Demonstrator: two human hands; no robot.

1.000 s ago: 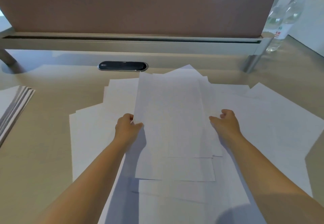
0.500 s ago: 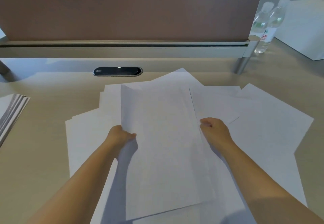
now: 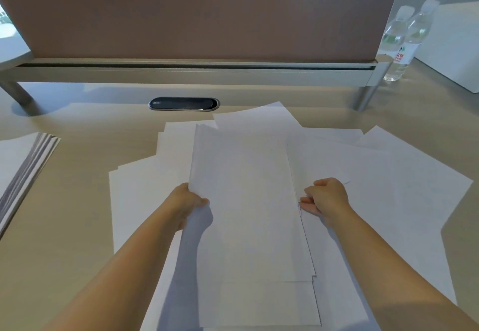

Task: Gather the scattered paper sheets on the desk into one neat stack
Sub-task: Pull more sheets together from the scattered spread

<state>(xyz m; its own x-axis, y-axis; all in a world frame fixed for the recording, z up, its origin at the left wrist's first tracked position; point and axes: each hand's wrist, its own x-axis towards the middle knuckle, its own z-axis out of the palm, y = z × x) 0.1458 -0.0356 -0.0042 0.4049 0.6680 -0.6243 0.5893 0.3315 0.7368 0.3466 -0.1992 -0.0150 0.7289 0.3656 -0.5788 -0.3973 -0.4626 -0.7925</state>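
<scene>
Desk: a pale wood-grain desk top [image 3: 64,227] fills the lower frame, with a dark oval cable port [image 3: 184,103] at centre, upper middle.
Partition: a brown divider panel [image 3: 202,12] spans the top, seated in a grey metal rail [image 3: 197,73] on round legs.
Gathered sheets: a bundle of white paper sheets [image 3: 248,222] lies at centre over loose sheets [image 3: 388,188] fanned to either side.
Left hand: the left hand [image 3: 186,201] pinches the bundle's left edge, thumb on top.
Right hand: the right hand [image 3: 326,196] is curled at the bundle's right edge, apparently gripping it.
Left edge: a second paper stack [image 3: 20,165].
Upper right: two water bottles [image 3: 404,38] beside a white box [image 3: 456,45].
</scene>
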